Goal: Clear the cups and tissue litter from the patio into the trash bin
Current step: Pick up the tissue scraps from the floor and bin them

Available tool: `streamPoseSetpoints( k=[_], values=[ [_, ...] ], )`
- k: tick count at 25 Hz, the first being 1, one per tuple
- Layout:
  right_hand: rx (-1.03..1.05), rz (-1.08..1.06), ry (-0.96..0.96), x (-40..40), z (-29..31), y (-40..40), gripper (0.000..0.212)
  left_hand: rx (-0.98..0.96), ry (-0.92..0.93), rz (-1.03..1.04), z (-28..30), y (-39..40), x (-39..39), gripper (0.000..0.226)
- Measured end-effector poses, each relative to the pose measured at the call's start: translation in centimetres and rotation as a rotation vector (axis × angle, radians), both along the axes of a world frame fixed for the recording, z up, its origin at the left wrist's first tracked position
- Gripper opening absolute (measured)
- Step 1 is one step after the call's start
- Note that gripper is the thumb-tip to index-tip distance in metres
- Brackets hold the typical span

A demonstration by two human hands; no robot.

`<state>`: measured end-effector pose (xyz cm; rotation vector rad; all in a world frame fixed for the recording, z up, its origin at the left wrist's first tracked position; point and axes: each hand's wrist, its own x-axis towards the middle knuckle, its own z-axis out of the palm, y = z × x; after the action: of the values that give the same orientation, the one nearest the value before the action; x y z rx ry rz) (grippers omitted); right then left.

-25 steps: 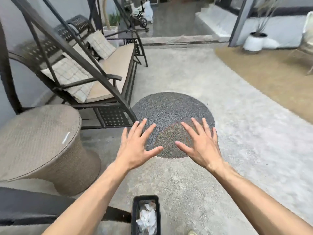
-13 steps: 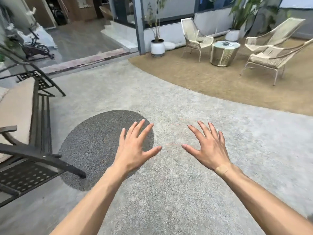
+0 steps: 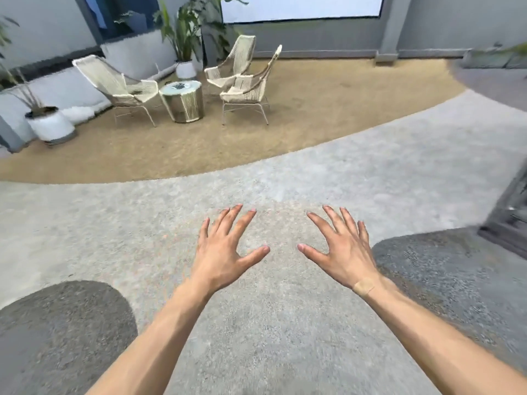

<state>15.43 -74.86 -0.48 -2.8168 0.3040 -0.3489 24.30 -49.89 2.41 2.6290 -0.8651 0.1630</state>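
My left hand (image 3: 225, 252) and my right hand (image 3: 342, 249) are stretched out in front of me over the grey pebbled patio floor (image 3: 256, 323), palms down, fingers spread, nothing in either. A plaster sits on my right wrist. Far off at the back left, a small round side table (image 3: 182, 101) stands among the chairs with something dark and small on its top, too distant to identify. No cup, tissue or trash bin shows in this view.
Three woven lounge chairs (image 3: 119, 86) (image 3: 232, 64) (image 3: 248, 86) ring the table on a tan gravel area (image 3: 313, 115). A white planter (image 3: 51, 126) stands at left. Dark round floor patches lie lower left (image 3: 65, 323) and right (image 3: 445, 269). A dark frame (image 3: 510, 220) juts in at right.
The view has swung to the right: the swing bench, wicker table and trash bin with tissues have left the frame, and the chair group now sits at upper left. Both hands stay spread and empty.
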Motion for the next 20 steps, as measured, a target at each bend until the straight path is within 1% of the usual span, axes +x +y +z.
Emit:
streamPoseSetpoints(
  k=[4,8,13,17,20],
  values=[
    [-0.014,-0.219,0.023,-0.6,-1.0,-5.8,0.079,0.007,0.013,-0.226,-0.7,-8.6,4.2,0.085],
    [-0.012,-0.431,0.003,-0.3,-1.6,-10.7,0.077,0.032,0.014,-0.453,-1.4,-16.9,8.9,0.085],
    [-0.001,-0.709,0.019,0.0,-1.8,-15.3,0.078,0.035,-0.003,-0.724,-1.9,-26.9,13.9,0.085],
    [-0.011,-0.94,0.023,-2.8,-1.8,-17.8,0.08,0.055,0.001,-0.939,-2.4,-34.6,14.3,0.088],
    [-0.004,-1.126,0.024,-6.6,-1.9,-19.8,0.079,0.063,0.008,-1.105,-3.1,-40.6,11.9,0.087]
  ],
)
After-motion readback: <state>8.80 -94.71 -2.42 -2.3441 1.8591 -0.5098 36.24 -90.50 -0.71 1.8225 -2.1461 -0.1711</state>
